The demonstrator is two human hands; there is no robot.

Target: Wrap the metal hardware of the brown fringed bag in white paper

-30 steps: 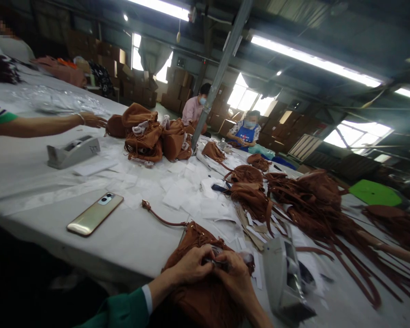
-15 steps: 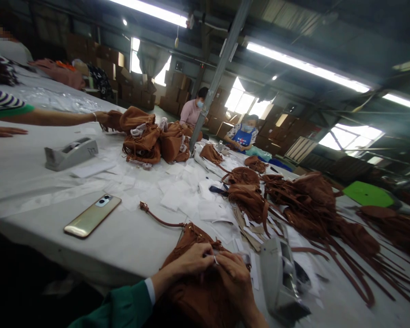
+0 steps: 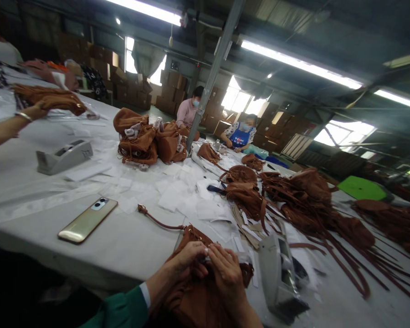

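Note:
A brown fringed bag (image 3: 194, 296) lies at the near edge of the white table (image 3: 130, 246), its strap trailing off to the left. Both my hands rest on top of it. My left hand (image 3: 190, 258), in a green sleeve, has its fingers curled and pinched at the bag's top. My right hand (image 3: 227, 271) meets it there, fingers closed on the same spot. Whatever small part they pinch is hidden between the fingers.
A grey tape dispenser (image 3: 280, 278) stands right of my hands, another (image 3: 63, 156) at far left. A gold phone (image 3: 88, 220) lies face down. White paper slips (image 3: 191, 196) and piles of brown bags (image 3: 146, 139) (image 3: 310, 200) cover the table. A co-worker's hand (image 3: 34, 110) lifts a bag at left; two persons sit far back.
The co-worker at left has picked a brown bag off the pile and pulled it back to the left. My hands have stayed pinched on my bag's top, shifting slightly.

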